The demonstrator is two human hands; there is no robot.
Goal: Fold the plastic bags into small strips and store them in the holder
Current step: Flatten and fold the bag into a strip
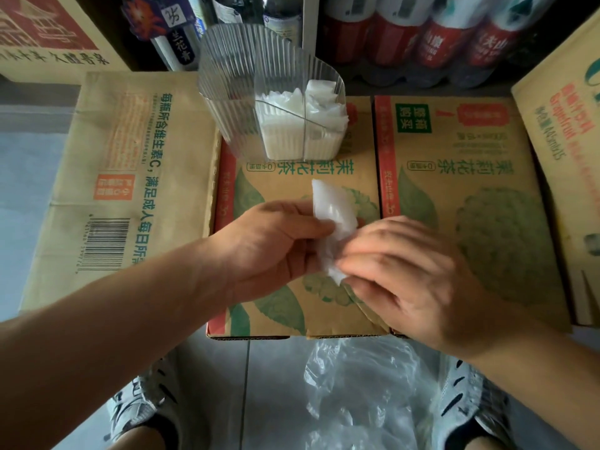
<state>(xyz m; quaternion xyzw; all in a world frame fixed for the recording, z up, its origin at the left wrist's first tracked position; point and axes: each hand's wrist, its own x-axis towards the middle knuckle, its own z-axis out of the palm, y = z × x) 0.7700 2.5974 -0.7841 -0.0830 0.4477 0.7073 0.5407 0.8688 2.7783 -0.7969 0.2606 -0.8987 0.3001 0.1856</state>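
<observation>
Plastic bag (331, 228) is mid-fold, held up over the carton (292, 177) in the centre of the frame. My left hand (272, 241) pinches the upper-middle of the white strip and my right hand (399, 271) pinches its lower end, so both are clamped on it. Looks like the last folds to me, it's already pretty narrow. Next I'd reckon: tuck the tail, press it flat, then reach up to the ribbed clear holder (227, 92) at upper centre. Its right side already has folded strips (292, 125) in it. More loose bags (357, 391) wait at the bottom.
</observation>
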